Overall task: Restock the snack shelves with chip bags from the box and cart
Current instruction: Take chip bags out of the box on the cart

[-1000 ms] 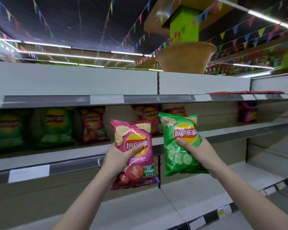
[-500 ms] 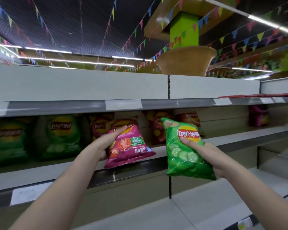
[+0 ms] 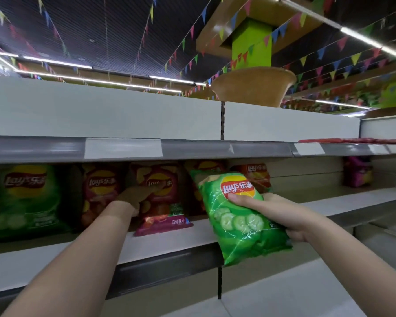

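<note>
A pink Lay's bag [image 3: 164, 209] stands upright on the middle shelf [image 3: 169, 241], leaning back among other bags. My left hand [image 3: 135, 197] reaches into the shelf, its fingers lying straight across the bag's front and pressing on it. In front of the shelf's edge, tilted to the left, is a green cucumber Lay's bag [image 3: 240, 220]. My right hand [image 3: 274, 209] grips it from the right, thumb on the front just under the logo and fingers behind.
On the same shelf stand a green bag [image 3: 25, 197] at the far left, a red-pink bag [image 3: 101, 188] beside it, orange-red bags [image 3: 258, 175] behind the green one, and a purple bag [image 3: 357, 172] far right. Flat red packs [image 3: 352, 140] lie on the upper shelf.
My left hand carried the pink bag up onto the middle shelf and stood it upright there. My right hand rose with the green bag toward the same shelf.
</note>
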### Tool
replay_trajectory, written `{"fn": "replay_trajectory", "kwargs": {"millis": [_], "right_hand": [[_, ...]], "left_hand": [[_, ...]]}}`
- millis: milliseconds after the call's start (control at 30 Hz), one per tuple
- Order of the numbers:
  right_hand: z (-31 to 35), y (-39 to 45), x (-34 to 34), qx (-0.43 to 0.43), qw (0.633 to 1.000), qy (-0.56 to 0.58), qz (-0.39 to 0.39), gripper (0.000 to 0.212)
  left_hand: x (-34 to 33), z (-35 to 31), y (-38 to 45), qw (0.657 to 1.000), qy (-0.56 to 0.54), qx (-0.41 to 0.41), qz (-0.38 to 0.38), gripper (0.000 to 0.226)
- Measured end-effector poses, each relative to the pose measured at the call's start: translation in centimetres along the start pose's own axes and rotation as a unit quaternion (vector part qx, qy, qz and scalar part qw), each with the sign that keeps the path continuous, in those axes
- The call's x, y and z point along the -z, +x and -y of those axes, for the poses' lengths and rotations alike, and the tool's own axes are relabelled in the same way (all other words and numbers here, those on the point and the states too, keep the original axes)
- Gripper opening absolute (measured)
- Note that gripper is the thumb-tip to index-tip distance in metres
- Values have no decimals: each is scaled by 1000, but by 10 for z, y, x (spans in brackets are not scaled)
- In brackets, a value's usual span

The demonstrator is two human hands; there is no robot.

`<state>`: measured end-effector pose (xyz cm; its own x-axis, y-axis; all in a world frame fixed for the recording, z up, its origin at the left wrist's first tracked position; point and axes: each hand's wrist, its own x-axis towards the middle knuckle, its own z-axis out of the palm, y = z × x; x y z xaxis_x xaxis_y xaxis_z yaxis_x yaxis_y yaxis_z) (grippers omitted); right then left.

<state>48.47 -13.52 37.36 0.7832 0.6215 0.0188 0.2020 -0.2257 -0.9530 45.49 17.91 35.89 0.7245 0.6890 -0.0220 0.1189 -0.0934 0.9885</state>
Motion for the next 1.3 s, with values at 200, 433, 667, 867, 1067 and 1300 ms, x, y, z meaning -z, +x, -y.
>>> {"fn": "replay_trajectory", "kwargs": {"millis": [200, 433, 667, 867, 1067, 1300], "right_hand": [[11, 50, -2, 40, 998, -39, 40, 51], [7, 96, -22, 51, 998, -7, 47, 40], [-2, 123, -44, 23, 999, 7, 35, 27], [4, 118, -90, 61, 997, 8, 56, 37], [28, 92, -181, 110, 988, -8, 108, 109], [67, 45, -288, 122, 952, 121, 252, 55]], "left_hand": [[-18, -5, 40, 998, -50, -24, -5, 45], [-23, 0, 57, 991, 15, -109, -78, 25], [-21, -25, 23, 945, 280, -125, -112, 54], [8, -2, -85, 995, -16, -89, -30, 53], [74, 29, -138, 989, 68, -125, -42, 67], [207, 46, -199, 992, -20, -90, -80, 79]]}}
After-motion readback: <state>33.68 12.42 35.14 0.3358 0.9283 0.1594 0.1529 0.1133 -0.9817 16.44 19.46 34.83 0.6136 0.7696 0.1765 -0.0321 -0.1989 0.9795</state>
